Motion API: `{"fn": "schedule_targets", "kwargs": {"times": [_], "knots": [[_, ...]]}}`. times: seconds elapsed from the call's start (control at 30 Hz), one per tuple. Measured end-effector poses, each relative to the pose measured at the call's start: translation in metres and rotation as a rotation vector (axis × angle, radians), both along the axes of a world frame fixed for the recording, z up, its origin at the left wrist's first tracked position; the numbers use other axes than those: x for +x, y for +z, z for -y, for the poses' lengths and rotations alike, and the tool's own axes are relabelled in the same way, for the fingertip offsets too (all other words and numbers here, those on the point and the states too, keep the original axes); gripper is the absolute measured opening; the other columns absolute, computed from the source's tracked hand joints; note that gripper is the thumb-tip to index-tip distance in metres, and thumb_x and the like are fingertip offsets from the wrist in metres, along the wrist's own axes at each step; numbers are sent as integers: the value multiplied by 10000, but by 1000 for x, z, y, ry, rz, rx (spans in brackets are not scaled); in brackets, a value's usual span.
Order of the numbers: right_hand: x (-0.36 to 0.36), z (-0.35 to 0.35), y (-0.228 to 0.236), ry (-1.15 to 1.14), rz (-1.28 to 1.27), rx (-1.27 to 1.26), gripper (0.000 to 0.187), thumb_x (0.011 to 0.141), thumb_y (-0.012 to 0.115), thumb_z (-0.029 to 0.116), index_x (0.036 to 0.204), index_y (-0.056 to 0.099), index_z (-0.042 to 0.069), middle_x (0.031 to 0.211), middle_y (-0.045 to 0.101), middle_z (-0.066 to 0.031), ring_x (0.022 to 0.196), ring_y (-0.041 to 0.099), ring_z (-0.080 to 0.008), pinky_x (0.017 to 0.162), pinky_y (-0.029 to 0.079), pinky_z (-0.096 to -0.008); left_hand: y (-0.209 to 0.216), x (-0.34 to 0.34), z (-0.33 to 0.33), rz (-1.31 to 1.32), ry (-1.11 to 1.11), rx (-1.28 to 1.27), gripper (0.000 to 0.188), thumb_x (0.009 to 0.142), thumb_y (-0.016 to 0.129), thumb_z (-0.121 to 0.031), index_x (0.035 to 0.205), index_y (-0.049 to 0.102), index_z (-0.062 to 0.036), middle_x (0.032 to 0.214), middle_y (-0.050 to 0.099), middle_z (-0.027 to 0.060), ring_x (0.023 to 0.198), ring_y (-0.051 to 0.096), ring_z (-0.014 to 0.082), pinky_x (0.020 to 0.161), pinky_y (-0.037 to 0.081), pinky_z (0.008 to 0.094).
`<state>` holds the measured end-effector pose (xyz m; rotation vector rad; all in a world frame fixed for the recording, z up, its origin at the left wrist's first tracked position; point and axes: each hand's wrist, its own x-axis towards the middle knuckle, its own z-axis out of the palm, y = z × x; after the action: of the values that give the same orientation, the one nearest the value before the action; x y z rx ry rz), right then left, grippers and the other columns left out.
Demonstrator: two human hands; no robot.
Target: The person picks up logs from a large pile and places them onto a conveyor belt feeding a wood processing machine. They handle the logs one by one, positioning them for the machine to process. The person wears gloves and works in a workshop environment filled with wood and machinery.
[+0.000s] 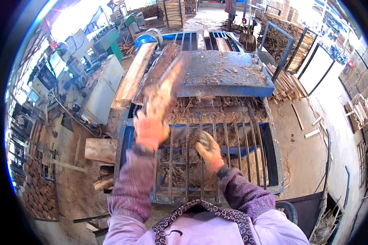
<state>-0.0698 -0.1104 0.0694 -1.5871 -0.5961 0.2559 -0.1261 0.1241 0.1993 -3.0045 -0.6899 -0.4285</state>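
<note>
My left hand (148, 130), in an orange work glove, grips the near end of a rough wood slab (167, 87). The slab is smeared by motion and slants up toward the blue machine cover (225, 69). Over the metal bars (188, 163) of the blue frame is my right hand (209, 150), in a yellowish glove with a grey, dirty face. Its fingers are apart and nothing is in them. Beside the held slab, to its left, lie a bark-edged slab (161, 67) and a pale plank (137, 73).
Sawdust and wood scraps cover the machine cover and lie under the bars. A light grey cabinet (103, 90) stands on the left, near a short wood block (101, 149). Wood strips (284, 83) are piled at the right, with a blue upright frame (288, 49) above them.
</note>
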Motion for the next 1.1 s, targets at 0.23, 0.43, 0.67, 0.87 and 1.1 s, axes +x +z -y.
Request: {"fn": "schedule_targets", "kwargs": {"times": [0.23,0.43,0.67,0.87,1.1], "knots": [[-72,16,-17,104,-722,290,492,998,647,375,1277,616,-30,1107,718,-103,949,683,-221,824,554,-358,-73,-168,144,14,-510,-311,861,669,835,-375,1440,541,-129,1486,459,223,1146,584,435,959,510,523],[-157,89,-26,-104,-661,107,426,977,650,405,1098,670,-3,972,716,-115,839,666,-198,727,536,-346,-101,-204,197,42,-499,-387,847,678,824,-226,1457,517,-95,1467,488,247,992,663,419,835,563,484],[-109,99,-86,48,-784,298,317,974,649,97,1279,590,36,1067,689,-60,822,657,-140,689,539,-254,-102,-171,194,-120,-448,-206,896,736,746,-210,1571,421,-214,1542,472,224,894,710,357,772,587,429],[-127,117,9,-149,-277,-69,607,949,697,296,1399,508,-64,1293,647,-177,1154,619,-244,1005,481,-363,-86,-164,202,-128,-454,-281,731,745,719,-174,1457,556,-190,1509,506,219,881,711,381,764,583,468],[-70,88,-38,-319,601,-526,610,929,614,269,1465,456,24,1441,495,-297,1286,513,-483,1112,421,-501,-103,-78,165,-233,-441,-328,818,732,762,-333,1500,506,-218,1504,504,205,1020,663,391,868,540,487]]}}
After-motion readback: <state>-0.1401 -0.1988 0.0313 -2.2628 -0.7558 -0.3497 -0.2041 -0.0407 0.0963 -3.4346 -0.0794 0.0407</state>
